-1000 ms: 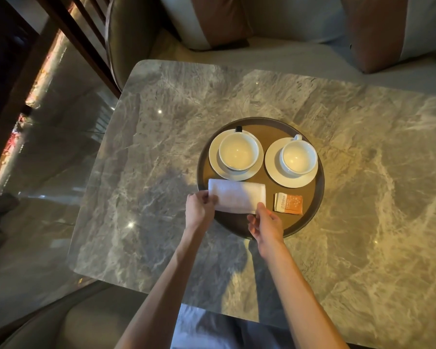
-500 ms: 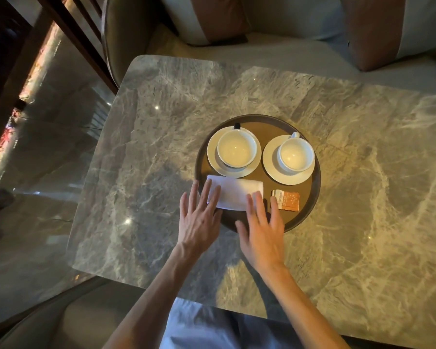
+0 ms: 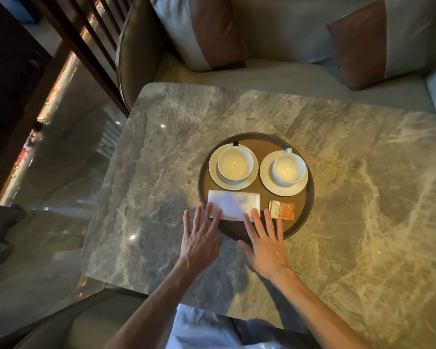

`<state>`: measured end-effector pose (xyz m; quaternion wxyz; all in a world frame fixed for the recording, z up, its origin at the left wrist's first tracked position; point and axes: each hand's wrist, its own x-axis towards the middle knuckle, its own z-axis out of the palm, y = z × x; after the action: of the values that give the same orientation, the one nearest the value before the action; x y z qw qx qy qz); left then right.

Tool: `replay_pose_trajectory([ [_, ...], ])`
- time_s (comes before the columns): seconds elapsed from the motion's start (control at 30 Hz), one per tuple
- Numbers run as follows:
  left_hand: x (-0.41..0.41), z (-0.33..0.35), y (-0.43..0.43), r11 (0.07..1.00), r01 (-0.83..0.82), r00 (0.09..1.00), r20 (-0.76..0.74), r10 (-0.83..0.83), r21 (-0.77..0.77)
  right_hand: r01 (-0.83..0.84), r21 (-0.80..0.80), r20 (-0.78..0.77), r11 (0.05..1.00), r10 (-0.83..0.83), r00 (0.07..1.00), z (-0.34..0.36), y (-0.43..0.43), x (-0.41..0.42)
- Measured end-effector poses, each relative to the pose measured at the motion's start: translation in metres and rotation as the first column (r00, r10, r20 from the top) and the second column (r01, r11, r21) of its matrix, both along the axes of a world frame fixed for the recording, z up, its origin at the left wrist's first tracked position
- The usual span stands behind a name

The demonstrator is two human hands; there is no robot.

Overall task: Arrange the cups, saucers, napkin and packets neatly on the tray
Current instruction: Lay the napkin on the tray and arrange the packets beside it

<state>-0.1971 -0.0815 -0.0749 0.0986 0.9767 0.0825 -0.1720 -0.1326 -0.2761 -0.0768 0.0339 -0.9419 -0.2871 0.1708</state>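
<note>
The napkin (image 3: 233, 204) lies folded flat in the near-left part of the round tray (image 3: 310, 197), just in front of the left cup (image 3: 235, 163) on its saucer (image 3: 233, 183). The right cup (image 3: 290, 169) sits on its own saucer (image 3: 283, 190) beside it, and the orange packets (image 3: 282, 210) lie just right of the napkin.

Both hands are spread flat with nothing held. The left hand (image 3: 199, 241) has its fingertips on the napkin's near-left corner; the right hand (image 3: 267, 245) touches the near-right corner and reaches toward the packets.

This looks like the final smoothing. To do it well, press lightly and stroke outward so the soft cloth flattens without dragging. Keep its long edge parallel to the packets and clear of the saucer rims.

The cups and saucers are glossy white ceramic, round and hard, and would slide on the smooth brown tray floor if nudged. The napkin is a soft, finely textured white rectangle. The packets are thin, light paper. The marble surface (image 3: 363, 172) is polished, grey and veined.
</note>
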Motion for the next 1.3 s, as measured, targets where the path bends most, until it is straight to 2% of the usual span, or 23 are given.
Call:
replay_pose_trajectory([
  [0.07, 0.003, 0.005, 0.001, 0.999, -0.037, 0.999, 0.010, 0.037, -0.019, 0.082, 0.111, -0.040, 0.990, -0.078, 0.996, 0.004, -0.002, 0.013],
  [0.1, 0.005, 0.010, 0.001, 0.999, -0.048, 0.998, 0.037, 0.049, -0.017, 0.175, 0.207, -0.058, 0.963, -0.167, 0.984, 0.008, -0.008, 0.021],
  [0.2, 0.020, 0.028, 0.003, 0.997, -0.074, 0.984, 0.163, 0.071, 0.014, 0.489, 0.454, -0.182, 0.745, -0.459, 0.869, 0.024, -0.031, 0.053],
  [0.27, 0.041, 0.034, 0.009, 0.995, -0.099, 0.954, 0.286, 0.092, 0.011, 0.579, 0.498, -0.241, 0.645, -0.539, 0.807, 0.030, -0.043, 0.081],
  [0.33, 0.067, 0.039, 0.016, 0.986, -0.146, 0.918, 0.361, 0.165, -0.078, 0.614, 0.498, -0.279, 0.612, -0.557, 0.782, 0.034, -0.049, 0.111],
  [0.4, 0.094, 0.042, 0.023, 0.975, -0.159, 0.916, 0.345, 0.204, -0.154, 0.629, 0.488, -0.323, 0.605, -0.544, 0.774, 0.036, -0.049, 0.136],
  [0.53, 0.129, 0.037, 0.028, 0.936, -0.175, 0.968, 0.121, 0.221, -0.305, 0.632, 0.422, -0.488, 0.650, -0.425, 0.762, 0.031, -0.045, 0.160],
  [0.6, 0.135, 0.034, 0.027, 0.881, -0.186, 0.964, 0.091, 0.248, -0.435, 0.632, 0.436, -0.572, 0.641, -0.346, 0.744, 0.027, -0.045, 0.161],
  [0.67, 0.132, 0.035, 0.025, 0.766, -0.266, 0.932, 0.046, 0.360, -0.585, 0.668, 0.402, -0.632, 0.627, -0.338, 0.697, 0.021, -0.049, 0.158],
  [0.7, 0.129, 0.035, 0.024, 0.650, -0.342, 0.890, -0.012, 0.456, -0.679, 0.729, 0.355, -0.682, 0.586, -0.371, 0.630, 0.020, -0.052, 0.154],
  [0.77, 0.117, 0.034, 0.025, 0.382, -0.482, 0.764, -0.166, 0.623, -0.788, 0.884, 0.258, -0.801, 0.389, -0.426, 0.421, 0.020, -0.057, 0.142],
  [0.83, 0.100, 0.028, 0.024, 0.242, -0.585, 0.654, -0.274, 0.705, -0.774, 0.972, 0.200, -0.898, 0.123, -0.374, 0.232, 0.019, -0.062, 0.125],
  [0.87, 0.091, 0.025, 0.023, 0.188, -0.608, 0.616, -0.309, 0.724, -0.771, 0.982, 0.185, -0.926, 0.019, -0.330, 0.181, 0.020, -0.063, 0.117],
  [0.93, 0.078, 0.019, 0.020, 0.077, -0.587, 0.583, -0.355, 0.731, -0.806, 0.982, 0.175, -0.944, -0.076, -0.295, 0.145, 0.021, -0.066, 0.106],
  [1.03, 0.072, 0.015, 0.021, -0.014, -0.560, 0.543, -0.380, 0.749, -0.828, 0.982, 0.168, -0.949, -0.082, -0.284, 0.139, 0.024, -0.069, 0.105],
  [1.13, 0.073, 0.020, 0.023, -0.003, -0.544, 0.577, -0.376, 0.725, -0.839, 0.989, 0.139, -0.949, -0.046, -0.290, 0.120, 0.026, -0.074, 0.109],
  [1.23, 0.069, 0.030, 0.023, 0.124, -0.519, 0.666, -0.309, 0.679, -0.846, 0.991, 0.135, -0.957, -0.013, -0.261, 0.127, 0.031, -0.081, 0.111],
  [1.3, 0.066, 0.042, 0.022, 0.222, -0.490, 0.725, -0.252, 0.642, -0.843, 0.987, 0.151, -0.954, 0.060, -0.255, 0.161, 0.037, -0.085, 0.111],
])
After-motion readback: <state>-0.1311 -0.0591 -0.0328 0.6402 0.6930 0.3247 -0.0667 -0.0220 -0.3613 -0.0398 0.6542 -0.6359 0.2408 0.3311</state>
